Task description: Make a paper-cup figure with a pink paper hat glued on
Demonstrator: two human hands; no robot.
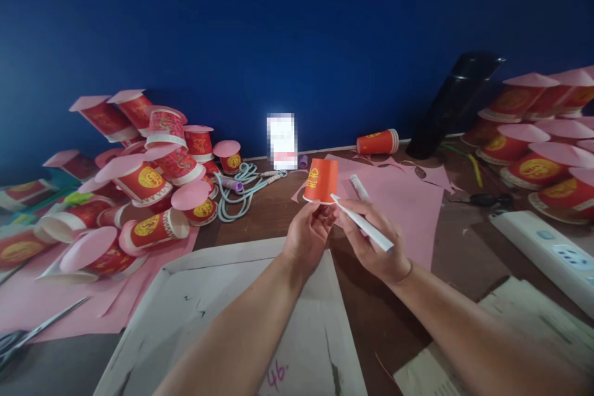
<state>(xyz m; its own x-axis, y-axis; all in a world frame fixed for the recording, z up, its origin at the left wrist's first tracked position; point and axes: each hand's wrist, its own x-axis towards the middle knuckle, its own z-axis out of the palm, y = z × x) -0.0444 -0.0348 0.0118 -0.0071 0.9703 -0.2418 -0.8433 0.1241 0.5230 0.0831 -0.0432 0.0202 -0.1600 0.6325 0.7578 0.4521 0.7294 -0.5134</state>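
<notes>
In the head view my left hand (312,229) holds a red paper cup (327,178) with yellow lettering, its white rim facing down toward me. My fingers support it from below at that rim. My right hand (374,238) grips a white marker (366,227) like a pen, with the tip close to the cup's rim. Whether the tip touches the rim I cannot tell. Just beyond my right hand, the white marker cap or second marker (359,187) lies on a pink paper sheet (413,210).
Red cups with pink paper discs (151,182) are heaped at left; more cups (533,164) are stacked at right. Scissors (34,331), a white cardboard lid (223,284), a power strip (552,253), a black bottle (445,105), nested cups (377,142) and a coiled cable (248,189) surround my hands.
</notes>
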